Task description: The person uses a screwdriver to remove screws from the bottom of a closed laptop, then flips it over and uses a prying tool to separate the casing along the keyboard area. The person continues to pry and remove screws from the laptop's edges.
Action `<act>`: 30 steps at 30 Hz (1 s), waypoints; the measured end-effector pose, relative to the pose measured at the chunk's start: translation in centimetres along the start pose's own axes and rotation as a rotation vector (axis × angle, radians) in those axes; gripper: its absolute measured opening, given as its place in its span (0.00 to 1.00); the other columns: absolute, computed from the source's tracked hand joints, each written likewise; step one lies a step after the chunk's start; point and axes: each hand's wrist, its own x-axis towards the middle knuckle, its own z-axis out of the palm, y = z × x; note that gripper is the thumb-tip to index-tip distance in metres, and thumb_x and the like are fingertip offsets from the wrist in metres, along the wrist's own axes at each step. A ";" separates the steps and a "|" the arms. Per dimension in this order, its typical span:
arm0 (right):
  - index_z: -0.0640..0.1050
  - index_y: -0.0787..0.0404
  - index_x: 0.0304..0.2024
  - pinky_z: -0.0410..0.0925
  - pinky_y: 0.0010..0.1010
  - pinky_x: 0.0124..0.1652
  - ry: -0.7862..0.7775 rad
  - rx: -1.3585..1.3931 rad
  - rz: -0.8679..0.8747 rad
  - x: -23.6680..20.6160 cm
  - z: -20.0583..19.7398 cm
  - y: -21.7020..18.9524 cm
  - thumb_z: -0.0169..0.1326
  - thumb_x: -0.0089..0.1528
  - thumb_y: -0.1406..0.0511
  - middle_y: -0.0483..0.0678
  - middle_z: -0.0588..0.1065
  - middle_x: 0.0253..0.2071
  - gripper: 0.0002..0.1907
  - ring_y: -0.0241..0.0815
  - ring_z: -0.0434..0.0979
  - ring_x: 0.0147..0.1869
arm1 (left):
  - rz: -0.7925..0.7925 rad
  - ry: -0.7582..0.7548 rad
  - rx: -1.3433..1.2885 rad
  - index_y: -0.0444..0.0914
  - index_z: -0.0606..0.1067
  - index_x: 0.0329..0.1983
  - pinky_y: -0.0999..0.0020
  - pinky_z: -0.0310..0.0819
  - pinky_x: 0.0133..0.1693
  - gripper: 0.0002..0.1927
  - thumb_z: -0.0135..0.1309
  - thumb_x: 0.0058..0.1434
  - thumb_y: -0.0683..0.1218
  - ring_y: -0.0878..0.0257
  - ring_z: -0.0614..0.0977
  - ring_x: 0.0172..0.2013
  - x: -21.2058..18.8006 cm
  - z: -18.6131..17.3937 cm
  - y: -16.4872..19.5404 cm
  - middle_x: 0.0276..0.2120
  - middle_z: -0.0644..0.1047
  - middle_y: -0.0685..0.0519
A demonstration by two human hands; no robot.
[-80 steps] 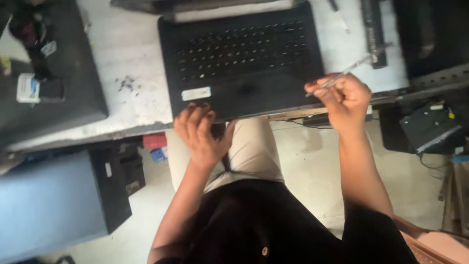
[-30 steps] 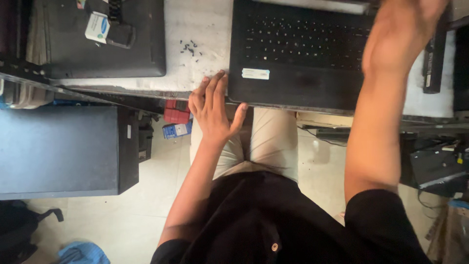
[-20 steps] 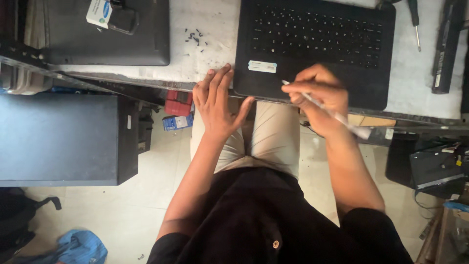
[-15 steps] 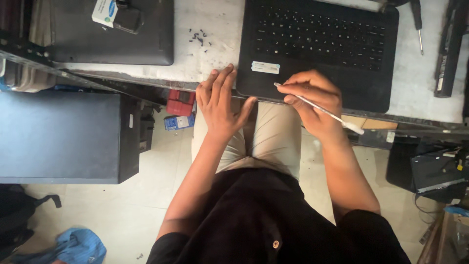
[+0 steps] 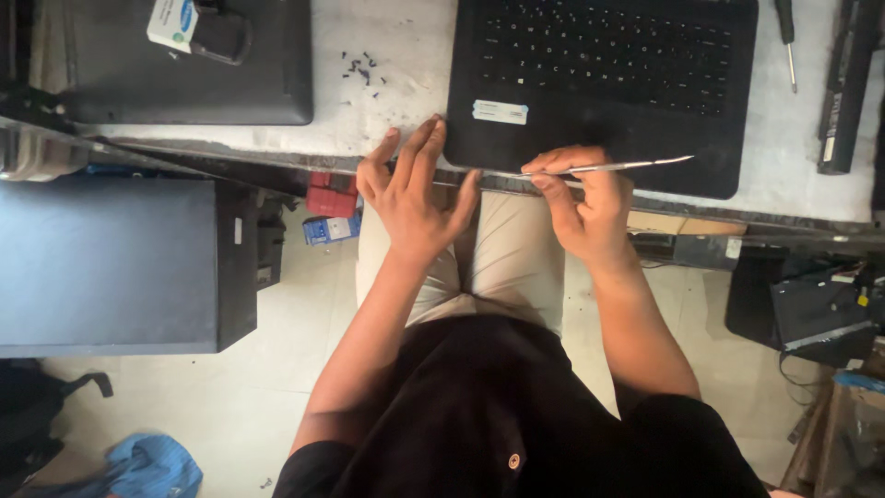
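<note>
A pale, scuffed bench (image 5: 396,101) runs across the top of the view, seen from above a seated person. The largest thing on it is an open black laptop base (image 5: 604,88), keyboard up, its near edge overhanging the person's lap; everything else is placed from this laptop. Left of it lies a second dark closed laptop (image 5: 184,65), and between the two sits a small scatter of dark screws (image 5: 361,66). Right of it lie a long black battery bar (image 5: 843,88) and a screwdriver (image 5: 785,37). Below and left of it, on the floor, stands a dark computer case (image 5: 120,263). The left hand (image 5: 415,189) rests open, fingers spread, on the laptop's near left corner, bracing it. The right hand (image 5: 581,198) is closed around a thin metal pry tool (image 5: 613,167), which lies almost flat along the laptop's near edge, its tip seemingly at the seam. To pry well, it seems best to keep the tool shallow and level, slide it along the seam rather than lever hard, and keep the left hand pressing down.
</note>
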 end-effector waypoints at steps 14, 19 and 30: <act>0.69 0.67 0.45 0.78 0.39 0.57 0.006 -0.085 -0.077 0.4 0.5 1.3 0.55 0.71 0.74 0.56 0.79 0.41 0.07 0.47 0.84 0.47 | 0.020 -0.027 0.046 0.41 0.75 0.64 0.55 0.51 0.65 0.31 0.60 0.64 0.61 0.52 0.66 0.64 -0.2 0.8 -0.9 0.62 0.76 0.58; 0.69 0.67 0.45 0.77 0.43 0.59 0.004 -0.053 -0.080 0.2 0.4 1.4 0.55 0.71 0.74 0.56 0.79 0.41 0.07 0.47 0.83 0.47 | 0.027 -0.026 0.044 0.41 0.75 0.64 0.56 0.52 0.65 0.30 0.60 0.64 0.61 0.53 0.66 0.64 -0.3 0.8 -0.9 0.62 0.76 0.58; 0.69 0.64 0.41 0.79 0.46 0.52 0.066 -0.315 -0.406 -2.3 -1.4 3.5 0.57 0.64 0.79 0.57 0.80 0.39 0.12 0.54 0.85 0.44 | 0.060 0.008 0.087 0.41 0.75 0.65 0.53 0.51 0.65 0.31 0.58 0.65 0.62 0.53 0.65 0.65 -0.6 1.4 -1.1 0.61 0.76 0.57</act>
